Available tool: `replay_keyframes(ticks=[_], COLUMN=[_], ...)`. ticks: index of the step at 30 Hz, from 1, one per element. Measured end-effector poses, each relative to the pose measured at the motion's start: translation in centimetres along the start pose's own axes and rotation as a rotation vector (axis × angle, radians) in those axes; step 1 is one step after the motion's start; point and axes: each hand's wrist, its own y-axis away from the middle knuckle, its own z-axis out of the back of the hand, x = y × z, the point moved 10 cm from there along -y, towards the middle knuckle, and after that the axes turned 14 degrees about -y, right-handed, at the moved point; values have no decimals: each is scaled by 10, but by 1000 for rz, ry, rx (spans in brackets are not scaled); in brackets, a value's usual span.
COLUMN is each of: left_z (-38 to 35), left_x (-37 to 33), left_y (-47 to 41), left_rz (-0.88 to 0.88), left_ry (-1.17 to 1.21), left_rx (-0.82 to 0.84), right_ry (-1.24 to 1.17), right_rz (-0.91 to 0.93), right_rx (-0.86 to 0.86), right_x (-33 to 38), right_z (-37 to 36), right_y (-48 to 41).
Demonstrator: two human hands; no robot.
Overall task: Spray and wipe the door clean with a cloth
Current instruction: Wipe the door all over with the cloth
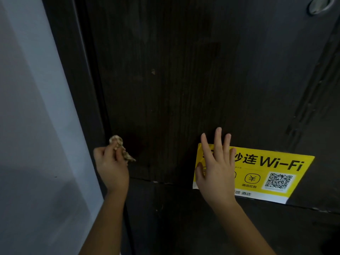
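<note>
The door (pixel 174 80) in front of you is dark, almost black, with a fine vertical wood grain, and it fills the view above and to the left of the yellow Wi-Fi sticker (pixel 272 173) stuck on it. A small pale chip (pixel 153 71) shows in the surface well above and to the left of the sticker. A horizontal seam crosses the door just below the sticker's lower edge.

Your right hand (pixel 217 170) is spread wide, fingers straight and apart. It lies flat over the sticker's left end and holds nothing; the fingertips reach past the sticker's top edge onto bare door.

Your left hand (pixel 112 168) is well to the left of the sticker, at about its height, with the fingers curled round a crumpled cloth (pixel 119 146). The cloth is pale beige with brownish mottling and bunches out above and to the right of your fingers. It is close against the door by its left edge; contact is hard to tell.

Left of that run the dark door frame (pixel 73 80) and a grey wall (pixel 33 126). A round metal fitting (pixel 319 4) sits far above the sticker's right end.
</note>
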Motion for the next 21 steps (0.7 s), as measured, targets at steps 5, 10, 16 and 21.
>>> replay_keyframes(ticks=[5, 10, 16, 21], left_z=[-29, -21, -53, -44], left_x=[-29, 10, -75, -27], left_y=[68, 36, 130, 93], left_rz=[-172, 37, -314, -101], left_ry=[69, 58, 58, 106], left_rx=[201, 117, 377, 261], right_ry=[48, 64, 65, 51], right_rz=[-7, 32, 29, 43], right_rx=[-9, -5, -20, -17], right_x=[-3, -8, -8, -9], right_z=[-6, -3, -7, -3], right_y=[0, 3, 2, 2])
